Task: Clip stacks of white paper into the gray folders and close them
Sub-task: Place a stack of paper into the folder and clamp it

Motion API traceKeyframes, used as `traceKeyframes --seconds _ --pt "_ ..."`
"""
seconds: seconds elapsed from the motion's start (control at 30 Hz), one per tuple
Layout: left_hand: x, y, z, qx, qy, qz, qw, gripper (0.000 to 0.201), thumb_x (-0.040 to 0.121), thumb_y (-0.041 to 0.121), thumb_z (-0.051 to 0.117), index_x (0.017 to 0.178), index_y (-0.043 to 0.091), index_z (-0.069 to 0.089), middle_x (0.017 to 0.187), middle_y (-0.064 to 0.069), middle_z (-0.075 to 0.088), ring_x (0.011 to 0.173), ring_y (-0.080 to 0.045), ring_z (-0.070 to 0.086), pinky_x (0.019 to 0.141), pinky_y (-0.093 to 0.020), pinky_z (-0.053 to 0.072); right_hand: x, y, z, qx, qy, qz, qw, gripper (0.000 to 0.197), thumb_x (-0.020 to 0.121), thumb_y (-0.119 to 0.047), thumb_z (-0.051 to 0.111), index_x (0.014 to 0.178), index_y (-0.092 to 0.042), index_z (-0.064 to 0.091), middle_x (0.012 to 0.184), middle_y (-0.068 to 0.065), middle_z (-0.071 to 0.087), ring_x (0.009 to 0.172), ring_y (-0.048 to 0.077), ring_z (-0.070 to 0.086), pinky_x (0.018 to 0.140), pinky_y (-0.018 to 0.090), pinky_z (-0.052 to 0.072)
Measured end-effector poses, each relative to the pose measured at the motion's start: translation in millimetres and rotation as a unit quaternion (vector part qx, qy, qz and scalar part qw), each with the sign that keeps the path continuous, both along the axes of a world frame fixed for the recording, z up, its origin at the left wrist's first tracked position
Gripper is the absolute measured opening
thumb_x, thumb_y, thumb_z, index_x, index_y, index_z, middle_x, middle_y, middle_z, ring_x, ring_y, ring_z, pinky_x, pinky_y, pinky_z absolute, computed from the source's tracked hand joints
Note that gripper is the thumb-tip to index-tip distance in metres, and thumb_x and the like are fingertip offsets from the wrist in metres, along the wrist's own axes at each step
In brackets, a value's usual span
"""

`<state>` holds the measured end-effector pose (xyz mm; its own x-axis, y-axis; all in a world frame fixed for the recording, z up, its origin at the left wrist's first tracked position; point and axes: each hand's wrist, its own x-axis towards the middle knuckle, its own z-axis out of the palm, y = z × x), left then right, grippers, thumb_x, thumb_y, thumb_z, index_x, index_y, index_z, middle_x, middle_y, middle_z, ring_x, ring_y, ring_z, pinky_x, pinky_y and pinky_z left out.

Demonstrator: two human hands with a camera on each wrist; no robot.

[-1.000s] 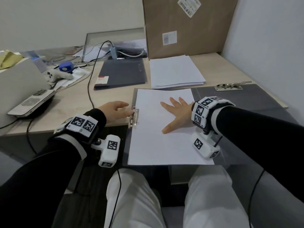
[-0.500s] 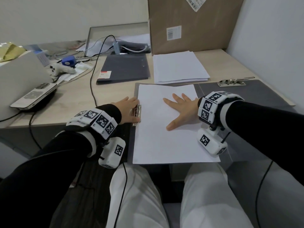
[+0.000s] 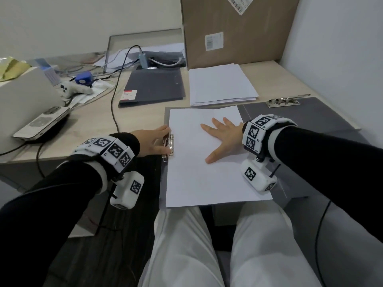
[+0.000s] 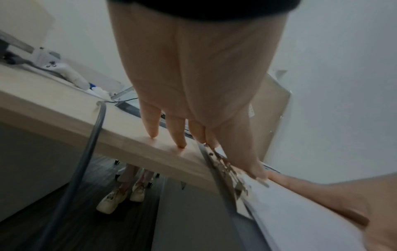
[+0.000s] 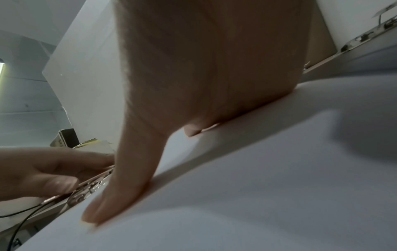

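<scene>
An open gray folder (image 3: 310,114) lies at the desk's front edge, with a white paper stack (image 3: 196,175) on its left half. My left hand (image 3: 154,141) rests on the metal clip (image 3: 169,147) at the paper's left edge, thumb pressing on it, fingers straight on the desk. The left wrist view shows the thumb along the clip (image 4: 225,168). My right hand (image 3: 221,139) lies flat and spread on the paper, holding it down. The right wrist view shows its thumb pressed on the sheet (image 5: 279,169) near the clip (image 5: 92,185).
A closed gray folder (image 3: 153,85) and a loose paper stack (image 3: 221,83) lie behind, before a cardboard box (image 3: 238,27). A second metal clip (image 3: 284,101) sits on the folder's right flap. A black cable (image 3: 113,96) and white devices (image 3: 41,123) occupy the left.
My left hand has slid farther onto the clip, its thumb now on the clip's near part. The right hand has stayed flat on the paper.
</scene>
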<state>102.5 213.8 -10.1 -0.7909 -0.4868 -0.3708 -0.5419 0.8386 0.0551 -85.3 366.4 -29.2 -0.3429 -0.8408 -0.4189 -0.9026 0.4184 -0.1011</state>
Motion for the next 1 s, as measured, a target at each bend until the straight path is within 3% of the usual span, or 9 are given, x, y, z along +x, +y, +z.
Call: traceKeyframes --seconds 0.13,0.2,0.33,0.4,0.47,0.57,0.67,0.83,1.0 --pt "2.9 -9.6 5.7 0.037 -0.012 0.024 0.999 0.070 0.092 0.052 0.042 0.151 0.029 0.013 0.159 0.009 0.017 0.138 -0.021 0.038 0.114 -0.031 0.025 2.0 1.1 2.3 0.002 -0.001 0.000 1.000 0.115 0.062 -0.081 0.056 0.145 -0.048 -0.016 0.159 -0.008 -0.022 0.147 0.025 -0.020 0.115 0.055 -0.006" --pt "4.7 -10.8 9.7 0.058 -0.009 0.028 0.998 0.075 0.083 0.062 0.039 0.149 0.034 0.018 0.157 0.009 0.024 0.140 -0.019 0.035 0.117 -0.030 0.021 2.1 0.7 1.5 -0.001 -0.001 0.000 1.000 0.116 0.062 -0.081 0.057 0.146 -0.047 -0.016 0.159 -0.007 -0.022 0.147 0.026 -0.020 0.115 0.055 -0.006" --pt "9.5 -14.8 9.0 0.106 -0.010 0.036 0.994 0.066 0.093 0.052 0.040 0.150 0.031 0.015 0.159 0.010 0.016 0.144 -0.013 0.026 0.119 -0.028 0.014 2.2 -0.3 0.0 -0.002 0.002 0.000 1.000 0.116 0.061 -0.081 0.057 0.146 -0.047 -0.016 0.159 -0.007 -0.021 0.147 0.027 -0.019 0.114 0.056 -0.006" --pt "10.6 -16.8 8.3 0.122 -0.008 0.039 0.992 0.084 0.081 0.066 0.046 0.150 0.032 0.013 0.159 0.010 0.017 0.143 -0.014 0.028 0.118 -0.028 0.015 1.3 -0.7 -0.6 -0.001 0.003 0.000 1.000 0.117 0.061 -0.081 0.057 0.145 -0.047 -0.016 0.159 -0.007 -0.022 0.147 0.027 -0.019 0.114 0.057 -0.006" --pt "10.1 -15.3 6.4 0.103 -0.012 0.039 0.994 0.106 0.064 0.078 0.050 0.151 0.033 0.008 0.156 0.003 0.030 0.140 -0.018 0.033 0.115 -0.030 0.021 0.0 -1.0 -2.0 -0.001 0.004 0.002 1.000 0.117 0.060 -0.082 0.056 0.145 -0.048 -0.016 0.159 -0.007 -0.022 0.147 0.026 -0.019 0.114 0.056 -0.006" --pt "4.4 -9.9 -3.7 0.056 0.014 0.047 0.997 0.096 0.081 0.050 0.062 0.152 0.026 0.001 0.151 -0.005 0.037 0.136 -0.025 0.039 0.111 -0.032 0.028 -0.6 -0.7 -3.4 -0.004 0.001 0.000 1.000 0.117 0.060 -0.083 0.056 0.144 -0.049 -0.016 0.159 -0.008 -0.022 0.147 0.025 -0.020 0.115 0.055 -0.006" --pt "-1.3 -2.7 -7.9 0.016 0.025 0.039 0.999 0.101 0.074 0.051 0.069 0.150 0.020 0.009 0.147 -0.005 0.043 0.129 -0.028 0.046 0.106 -0.038 0.035 0.0 -0.8 -3.2 -0.006 0.003 0.000 1.000 0.115 0.061 -0.082 0.056 0.144 -0.049 -0.016 0.159 -0.009 -0.021 0.147 0.025 -0.019 0.115 0.055 -0.006" --pt "-0.1 7.8 -12.7 -0.091 0.009 0.037 0.995 0.105 0.067 0.066 0.064 0.149 0.028 0.011 0.156 0.008 0.026 0.136 -0.024 0.039 0.108 -0.049 0.026 3.0 1.6 -0.4 -0.008 0.011 0.004 1.000 0.113 0.064 -0.079 0.056 0.145 -0.048 -0.016 0.159 -0.008 -0.020 0.148 0.024 -0.017 0.116 0.052 -0.005" --pt "6.2 9.7 -13.8 -0.108 0.017 0.031 0.994 0.100 0.070 0.068 0.060 0.148 0.032 0.009 0.154 0.012 0.029 0.131 -0.022 0.045 0.105 -0.047 0.026 3.8 2.9 0.7 -0.015 0.001 -0.001 1.000 0.112 0.065 -0.078 0.058 0.145 -0.048 -0.015 0.159 -0.008 -0.020 0.148 0.023 -0.018 0.116 0.052 -0.004"
